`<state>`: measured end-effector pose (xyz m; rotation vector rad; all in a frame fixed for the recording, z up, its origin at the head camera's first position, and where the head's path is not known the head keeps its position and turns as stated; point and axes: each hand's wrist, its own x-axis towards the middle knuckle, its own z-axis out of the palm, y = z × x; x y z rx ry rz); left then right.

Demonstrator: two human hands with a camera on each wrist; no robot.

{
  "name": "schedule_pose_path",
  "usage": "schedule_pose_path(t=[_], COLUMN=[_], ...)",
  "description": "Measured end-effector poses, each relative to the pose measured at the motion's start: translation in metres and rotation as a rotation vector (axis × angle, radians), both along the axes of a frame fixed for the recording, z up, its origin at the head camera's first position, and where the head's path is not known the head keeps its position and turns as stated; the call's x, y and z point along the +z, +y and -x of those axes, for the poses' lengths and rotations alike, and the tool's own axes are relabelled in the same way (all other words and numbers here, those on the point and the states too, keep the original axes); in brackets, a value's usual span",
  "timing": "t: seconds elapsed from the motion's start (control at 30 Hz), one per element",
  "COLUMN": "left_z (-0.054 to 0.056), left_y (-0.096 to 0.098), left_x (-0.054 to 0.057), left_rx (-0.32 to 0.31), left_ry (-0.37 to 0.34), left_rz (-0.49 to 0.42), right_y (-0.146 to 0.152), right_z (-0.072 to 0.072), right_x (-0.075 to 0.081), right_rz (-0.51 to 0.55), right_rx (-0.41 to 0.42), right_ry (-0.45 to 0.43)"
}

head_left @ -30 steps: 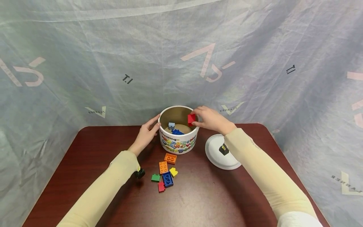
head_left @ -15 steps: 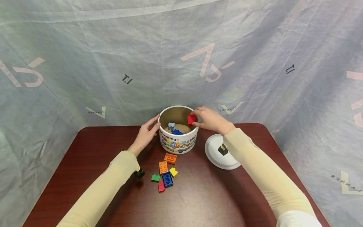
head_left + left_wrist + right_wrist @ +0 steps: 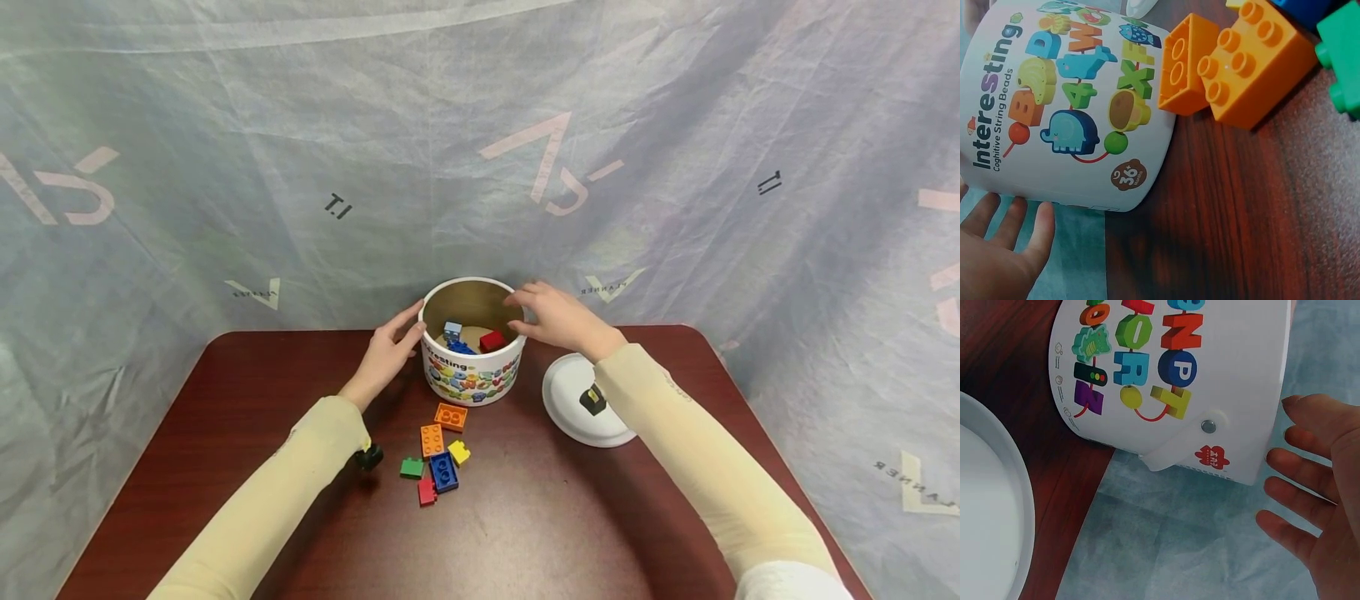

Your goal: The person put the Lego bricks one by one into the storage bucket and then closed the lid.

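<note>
Lying in bucket, red brick below right hand, fingers parted; left hand touching bucket, fingers extended.

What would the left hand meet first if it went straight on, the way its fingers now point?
The left hand would likely meet the bucket first; its fingers look right at its side, perhaps touching.

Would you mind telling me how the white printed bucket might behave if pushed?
The bucket would probably slide rather than roll, as it stands upright. It may feel light for its size, since only a few blocks show inside. Its smooth-looking wall might be slippery.
</note>
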<state>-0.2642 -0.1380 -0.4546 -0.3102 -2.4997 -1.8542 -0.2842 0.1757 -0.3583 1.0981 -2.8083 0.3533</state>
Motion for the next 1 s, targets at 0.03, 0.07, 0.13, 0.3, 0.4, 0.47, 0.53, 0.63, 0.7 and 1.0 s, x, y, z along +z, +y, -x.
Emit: schedule_pose_path(t=[0.03,0.07,0.13,0.3,0.4,0.47,0.53,0.63,0.7,1.0], left_z=[0.0,0.0,-0.001,-0.017,-0.026,-0.028,-0.029,-0.029,-0.028,-0.017], left_y=[0.0,0.001,0.002,0.006,0.006,0.006,0.006,0.006,0.005,0.005], left_x=[0.0,0.001,0.004,0.029,0.041,0.045,0.046,0.045,0.043,0.028], left_rx=[-0.003,-0.006,-0.01,-0.023,-0.03,-0.031,-0.03,-0.03,-0.031,-0.023], left_ry=[-0.002,-0.005,-0.011,-0.011,-0.008,-0.008,-0.005,0.006,0.011,0.001], left_rz=[-0.004,-0.006,-0.008,0.018,0.038,0.047,0.051,0.051,0.05,0.048], right_y=[0.0,0.0,0.001,0.002,0.002,0.001,0.0,0.0,0.0,-0.005], right_z=[-0.002,-0.003,-0.007,-0.019,-0.027,-0.032,-0.036,-0.043,-0.047,-0.068], right_x=[0.0,0.0,0.0,0.0,0.0,0.0,-0.001,-0.001,-0.002,-0.006], right_rz=[0.003,0.012,0.025,0.063,0.075,0.074,0.068,0.069,0.078,0.104], right_rx=[0.004,0.011,0.025,0.058,0.074,0.087,0.099,0.12,0.14,0.24], right_ry=[0.005,0.009,0.022,0.049,0.056,0.058,0.059,0.049,0.05,0.122])
